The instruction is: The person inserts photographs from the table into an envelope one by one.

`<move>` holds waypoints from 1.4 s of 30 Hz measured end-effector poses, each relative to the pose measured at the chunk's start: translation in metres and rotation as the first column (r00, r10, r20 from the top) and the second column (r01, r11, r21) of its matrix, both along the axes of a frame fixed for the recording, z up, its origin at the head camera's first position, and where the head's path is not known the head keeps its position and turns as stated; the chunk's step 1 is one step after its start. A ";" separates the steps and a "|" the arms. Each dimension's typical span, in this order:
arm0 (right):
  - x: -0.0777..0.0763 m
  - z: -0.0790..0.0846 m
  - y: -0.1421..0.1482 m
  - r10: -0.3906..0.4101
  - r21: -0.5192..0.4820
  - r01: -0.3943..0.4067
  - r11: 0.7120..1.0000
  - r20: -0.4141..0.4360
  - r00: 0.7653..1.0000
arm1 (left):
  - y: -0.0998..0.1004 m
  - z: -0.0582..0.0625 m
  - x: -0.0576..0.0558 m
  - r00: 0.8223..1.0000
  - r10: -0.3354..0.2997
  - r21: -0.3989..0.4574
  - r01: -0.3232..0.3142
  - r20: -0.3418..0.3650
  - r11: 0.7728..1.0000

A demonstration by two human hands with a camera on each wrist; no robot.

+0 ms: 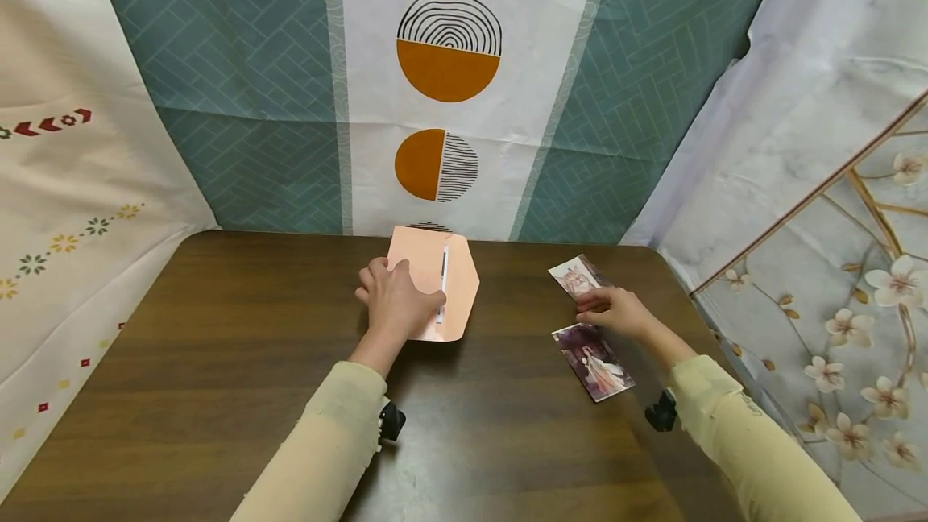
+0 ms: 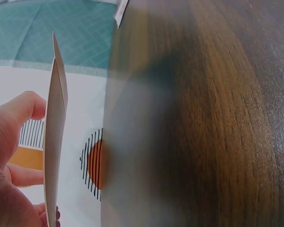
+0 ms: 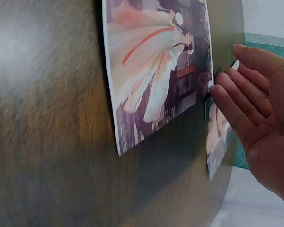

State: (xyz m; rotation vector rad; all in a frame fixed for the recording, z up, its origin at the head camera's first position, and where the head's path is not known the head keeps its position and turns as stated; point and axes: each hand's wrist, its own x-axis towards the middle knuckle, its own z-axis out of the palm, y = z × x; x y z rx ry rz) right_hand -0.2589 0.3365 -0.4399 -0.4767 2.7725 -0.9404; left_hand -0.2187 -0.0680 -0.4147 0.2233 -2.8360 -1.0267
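Note:
My left hand [image 1: 399,300] grips a peach-coloured envelope [image 1: 462,284] by its left side, thumb across the face and fingertips past the edge. The envelope stands off the table, its pointed flap toward the right. A narrow white strip [image 1: 444,276] with a dark mark shows along its opening. Edge-on in the left wrist view, the envelope [image 2: 56,137] sits among the fingers. My right hand [image 1: 616,311] hovers with loosely bent fingers at a pale picture card [image 1: 571,275], covering its near end. Closer to me lies a purple picture card [image 3: 161,61] showing a figure in flowing robes.
The dark wooden table [image 1: 217,361] extends to both sides. A patterned teal and white curtain [image 1: 261,103] hangs behind its far edge. Flowered fabric [image 1: 834,264] borders the right side, cream fabric [image 1: 72,184] the left.

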 end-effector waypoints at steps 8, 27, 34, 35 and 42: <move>0.008 -0.003 0.009 0.053 0.062 -0.048 0.997 -0.085 0.995 | 0.001 -0.001 0.001 1.000 -0.001 -0.002 0.001 0.003 1.000; 0.022 -0.014 0.021 0.056 0.150 -0.035 0.988 -0.141 0.988 | 0.004 0.000 0.000 1.000 -0.014 -0.002 0.014 0.005 1.000; 0.024 -0.013 0.020 0.050 0.199 -0.017 0.980 -0.159 0.986 | 0.005 0.000 -0.001 1.000 -0.015 -0.008 0.015 0.000 1.000; 0.024 -0.013 0.020 0.049 0.199 -0.015 0.980 -0.165 0.985 | 0.005 0.001 -0.001 1.000 -0.015 -0.008 0.015 0.000 1.000; 0.030 -0.014 0.018 0.040 0.158 -0.004 0.987 -0.222 0.974 | 0.006 0.002 0.000 1.000 -0.013 -0.006 0.013 -0.002 1.000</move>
